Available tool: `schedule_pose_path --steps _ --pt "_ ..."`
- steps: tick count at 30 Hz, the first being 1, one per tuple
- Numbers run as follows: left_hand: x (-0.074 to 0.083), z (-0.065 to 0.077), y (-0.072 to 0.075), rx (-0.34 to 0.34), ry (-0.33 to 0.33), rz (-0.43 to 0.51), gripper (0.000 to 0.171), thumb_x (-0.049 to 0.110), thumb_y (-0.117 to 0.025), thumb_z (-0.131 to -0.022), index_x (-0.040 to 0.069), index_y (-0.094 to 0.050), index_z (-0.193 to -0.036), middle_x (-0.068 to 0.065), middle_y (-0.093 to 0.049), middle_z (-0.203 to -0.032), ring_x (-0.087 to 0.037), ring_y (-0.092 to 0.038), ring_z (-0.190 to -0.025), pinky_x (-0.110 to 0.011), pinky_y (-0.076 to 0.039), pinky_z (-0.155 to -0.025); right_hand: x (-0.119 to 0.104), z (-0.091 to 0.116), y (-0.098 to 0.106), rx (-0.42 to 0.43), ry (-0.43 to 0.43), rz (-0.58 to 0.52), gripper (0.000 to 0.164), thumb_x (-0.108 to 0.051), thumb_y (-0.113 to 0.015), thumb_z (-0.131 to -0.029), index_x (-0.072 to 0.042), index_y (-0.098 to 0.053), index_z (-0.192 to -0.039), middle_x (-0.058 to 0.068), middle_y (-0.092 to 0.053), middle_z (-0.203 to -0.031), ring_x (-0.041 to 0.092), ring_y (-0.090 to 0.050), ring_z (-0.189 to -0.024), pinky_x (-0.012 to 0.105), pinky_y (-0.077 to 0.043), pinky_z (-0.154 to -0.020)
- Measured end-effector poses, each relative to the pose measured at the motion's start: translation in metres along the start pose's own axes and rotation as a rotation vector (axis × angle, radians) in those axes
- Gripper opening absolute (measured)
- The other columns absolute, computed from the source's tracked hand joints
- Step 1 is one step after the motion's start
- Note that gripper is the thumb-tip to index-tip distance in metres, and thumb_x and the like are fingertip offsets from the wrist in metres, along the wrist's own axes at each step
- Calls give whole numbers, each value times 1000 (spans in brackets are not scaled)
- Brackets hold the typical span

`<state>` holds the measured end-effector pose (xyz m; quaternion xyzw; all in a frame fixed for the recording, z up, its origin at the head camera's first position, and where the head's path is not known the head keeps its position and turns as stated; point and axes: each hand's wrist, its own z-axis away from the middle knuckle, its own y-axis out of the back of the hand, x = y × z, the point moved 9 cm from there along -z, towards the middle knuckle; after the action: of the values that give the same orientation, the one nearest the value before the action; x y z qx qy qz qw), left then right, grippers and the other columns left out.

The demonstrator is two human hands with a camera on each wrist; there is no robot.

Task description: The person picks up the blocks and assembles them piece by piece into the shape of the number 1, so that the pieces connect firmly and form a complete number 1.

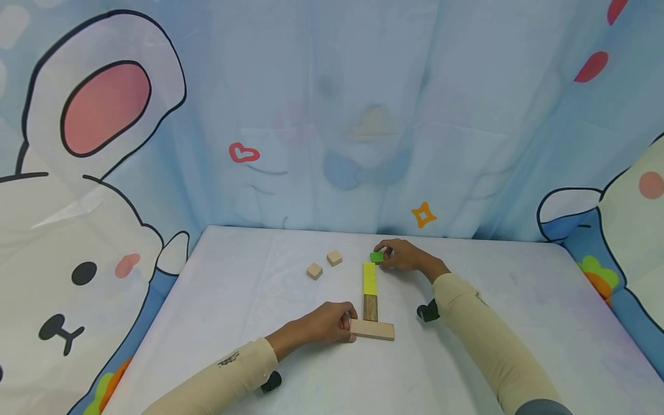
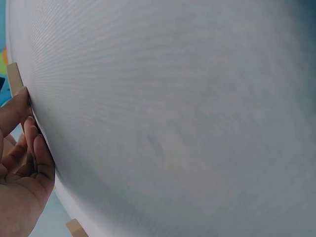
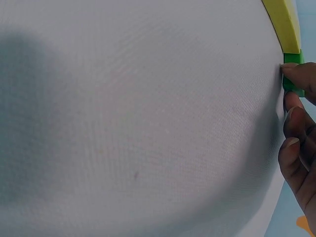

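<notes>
My left hand [image 1: 328, 323] pinches the left end of a plain wooden plank [image 1: 372, 329] lying crosswise on the table. From the plank's far side a brown wooden block [image 1: 370, 308] runs away from me, and a yellow block [image 1: 369, 279] continues the same line. At the far end of the yellow block, my right hand [image 1: 404, 255] holds a small green block [image 1: 376, 257] between thumb and fingers. In the right wrist view the green block [image 3: 293, 58] sits right at the end of the yellow block [image 3: 285, 24]. The left wrist view shows thumb and fingertips at the plank [image 2: 15, 75].
Two small plain wooden cubes, a nearer one [image 1: 314, 271] and a farther one [image 1: 334, 257], lie left of the row. A white cloth covers the table [image 1: 249, 288]. Behind its far edge hangs a blue printed curtain [image 1: 290, 190].
</notes>
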<state>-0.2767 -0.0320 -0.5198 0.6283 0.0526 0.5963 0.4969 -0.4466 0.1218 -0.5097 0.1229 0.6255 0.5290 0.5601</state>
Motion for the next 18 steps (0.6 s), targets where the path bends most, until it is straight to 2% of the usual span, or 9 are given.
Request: schedule_pose_path --steps 8,18 --pt "0 0 0 0 -2 0 36 15 -80 -87 8 -62 -118 9 -57 -79 -1 -51 -70 -16 -45 -67 -1 -1 -1 0 18 -2 39 -13 -73 -89 -5 -64 -126 5 -62 -91 17 -54 -81 30 -45 -72" --pt "2 0 0 6 -7 -11 36 14 -80 -86 8 -63 -117 9 -56 -78 -1 -50 -69 -16 -45 -66 0 0 0 7 -4 -7 37 -12 -73 -89 -6 -66 -125 5 -62 -92 17 -54 -82 30 -45 -73"
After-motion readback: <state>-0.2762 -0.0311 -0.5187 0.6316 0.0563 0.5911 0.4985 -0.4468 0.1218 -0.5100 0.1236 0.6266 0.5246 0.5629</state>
